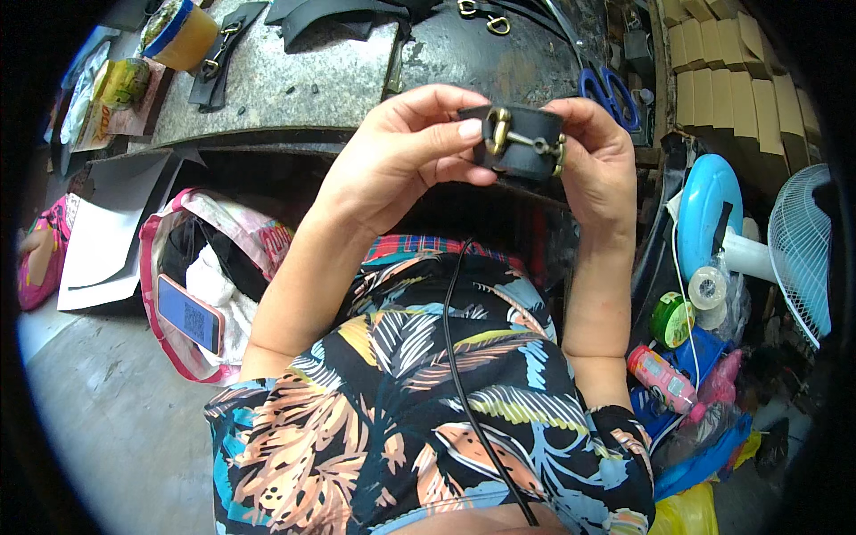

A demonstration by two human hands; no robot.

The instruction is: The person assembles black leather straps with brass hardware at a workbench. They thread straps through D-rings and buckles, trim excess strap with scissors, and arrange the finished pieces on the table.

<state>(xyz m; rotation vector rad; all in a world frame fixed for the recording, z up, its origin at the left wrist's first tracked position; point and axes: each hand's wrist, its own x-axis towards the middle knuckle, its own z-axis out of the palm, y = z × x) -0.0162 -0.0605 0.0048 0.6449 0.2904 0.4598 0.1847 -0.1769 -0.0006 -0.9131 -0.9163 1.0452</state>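
Note:
Between my two hands, just off the bench's front edge, is a black leather strap (522, 162) bent into a curved band. Brass-coloured metal fittings, like a buckle with a bar, sit across its outer face. My left hand (406, 147) pinches the strap's left end between thumb and fingers. At the other end, my right hand (596, 147) grips it, the thumb near a brass fitting and the fingertips partly hidden behind the leather. On the bench lie more black straps with metal buckles (212, 67), curved black leather pieces (334, 20) and blue-handled scissors (611, 100).
The stone-topped bench (294, 98) spans the far side, with a tub (181, 36) at its left. A bag with a phone (190, 314) stands left of my lap. To the right are a fan (798, 250), tape rolls (671, 319), a pink bottle (662, 379) and stacked cardboard pieces (727, 89).

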